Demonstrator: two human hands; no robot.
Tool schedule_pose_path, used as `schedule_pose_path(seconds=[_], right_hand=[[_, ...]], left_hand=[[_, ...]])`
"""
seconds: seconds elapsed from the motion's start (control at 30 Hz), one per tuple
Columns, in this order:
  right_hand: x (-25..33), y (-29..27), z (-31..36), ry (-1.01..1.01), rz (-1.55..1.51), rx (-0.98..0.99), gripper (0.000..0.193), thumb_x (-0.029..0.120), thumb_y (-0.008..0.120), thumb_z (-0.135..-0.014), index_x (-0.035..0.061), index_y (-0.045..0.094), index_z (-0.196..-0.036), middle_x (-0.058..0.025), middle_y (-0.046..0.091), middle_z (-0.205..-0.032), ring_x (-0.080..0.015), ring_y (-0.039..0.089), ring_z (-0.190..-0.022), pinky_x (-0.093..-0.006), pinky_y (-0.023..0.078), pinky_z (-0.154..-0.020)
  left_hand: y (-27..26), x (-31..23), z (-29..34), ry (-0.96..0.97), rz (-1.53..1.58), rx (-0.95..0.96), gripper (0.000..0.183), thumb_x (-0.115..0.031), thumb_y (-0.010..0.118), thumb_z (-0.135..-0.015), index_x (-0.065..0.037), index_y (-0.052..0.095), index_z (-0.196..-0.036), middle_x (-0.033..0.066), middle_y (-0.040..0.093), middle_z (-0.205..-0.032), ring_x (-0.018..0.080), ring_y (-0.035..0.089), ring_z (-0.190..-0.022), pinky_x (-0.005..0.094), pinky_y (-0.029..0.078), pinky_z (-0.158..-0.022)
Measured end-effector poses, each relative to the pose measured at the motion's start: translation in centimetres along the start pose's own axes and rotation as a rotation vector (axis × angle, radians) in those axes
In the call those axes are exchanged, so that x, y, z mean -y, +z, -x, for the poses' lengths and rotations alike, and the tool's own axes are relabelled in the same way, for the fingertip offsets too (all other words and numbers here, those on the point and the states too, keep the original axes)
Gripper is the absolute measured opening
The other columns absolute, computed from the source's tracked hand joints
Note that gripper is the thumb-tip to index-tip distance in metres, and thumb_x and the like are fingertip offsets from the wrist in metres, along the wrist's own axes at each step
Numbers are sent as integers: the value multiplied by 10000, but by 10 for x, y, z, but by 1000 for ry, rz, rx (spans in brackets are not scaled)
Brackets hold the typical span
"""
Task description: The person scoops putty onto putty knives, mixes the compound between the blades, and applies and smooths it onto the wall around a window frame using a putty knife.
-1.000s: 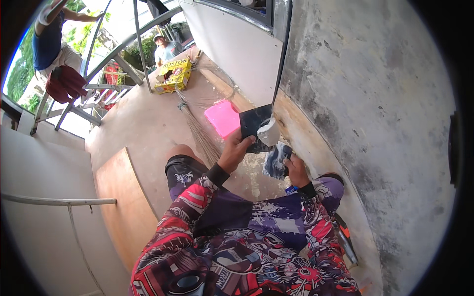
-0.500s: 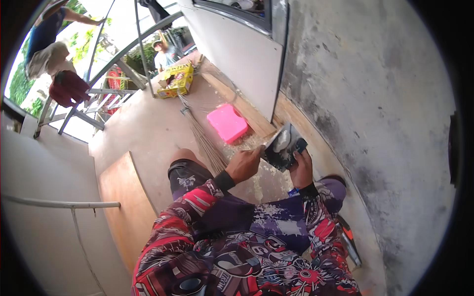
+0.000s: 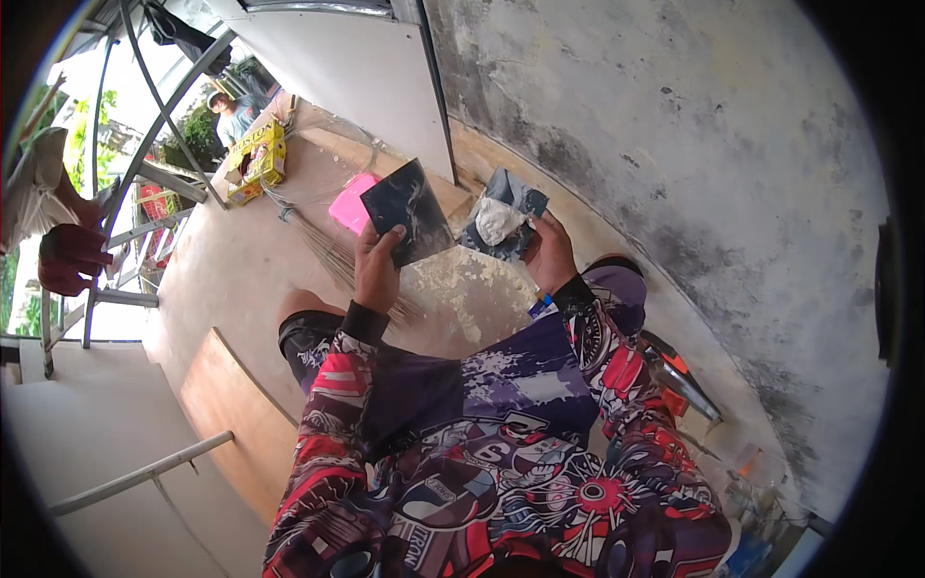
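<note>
Between the fingers and thumb of my left hand (image 3: 376, 275) is a thin, dark, flat square sheet (image 3: 407, 207), smeared with pale streaks, its thumb lying on the face. My right hand (image 3: 552, 258) grips a second dark flat piece (image 3: 527, 197) by its right side. On that piece sits a thick lump of white putty-like paste (image 3: 499, 222). The two dark pieces are apart, side by side above my lap. Part of the right hand's fingers is hidden beneath its piece.
Pale flakes lie on the floor (image 3: 453, 299). Beyond are a pink plastic case (image 3: 349, 202), a stick broom (image 3: 323, 246) and a yellow carton (image 3: 258, 164). A patchy grey wall (image 3: 665, 125) rises at right. A hand saw (image 3: 684, 380) lies beside my right arm. Another person (image 3: 236, 116) is outside.
The two dark pieces, overlapping before, are now separated, and the white lump shows in full. My left hand has moved left and turned its sheet. The view has swung to the right.
</note>
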State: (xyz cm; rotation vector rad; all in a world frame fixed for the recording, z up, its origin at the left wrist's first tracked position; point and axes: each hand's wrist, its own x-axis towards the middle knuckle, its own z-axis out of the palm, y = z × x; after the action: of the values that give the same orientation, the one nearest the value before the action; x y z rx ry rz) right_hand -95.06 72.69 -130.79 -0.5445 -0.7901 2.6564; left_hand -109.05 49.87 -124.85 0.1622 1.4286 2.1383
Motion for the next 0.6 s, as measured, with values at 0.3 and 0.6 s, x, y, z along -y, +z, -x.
schedule_pose_path(seconds=[0.3, 0.6], right_hand=[[21, -26, -11, 1, 65, -77, 237, 129, 427, -1004, 50, 555, -1187, -54, 652, -1057, -177, 679, -905, -340, 582, -759], [19, -48, -11, -4, 119, -66, 177, 111, 465, -996, 52, 568, -1127, -27, 645, -980, -129, 676, -802, -293, 589, -620]], left_hand=[[46, 15, 6, 575, -1166, 361, 377, 33, 584, -844, -94, 668, -1189, 100, 668, -1225, 310, 650, -1019, 340, 509, -856], [65, 39, 9, 850, -1556, 673, 507, 20, 578, -744, -133, 648, -1222, 30, 674, -1232, 266, 628, -1078, 382, 481, -839]])
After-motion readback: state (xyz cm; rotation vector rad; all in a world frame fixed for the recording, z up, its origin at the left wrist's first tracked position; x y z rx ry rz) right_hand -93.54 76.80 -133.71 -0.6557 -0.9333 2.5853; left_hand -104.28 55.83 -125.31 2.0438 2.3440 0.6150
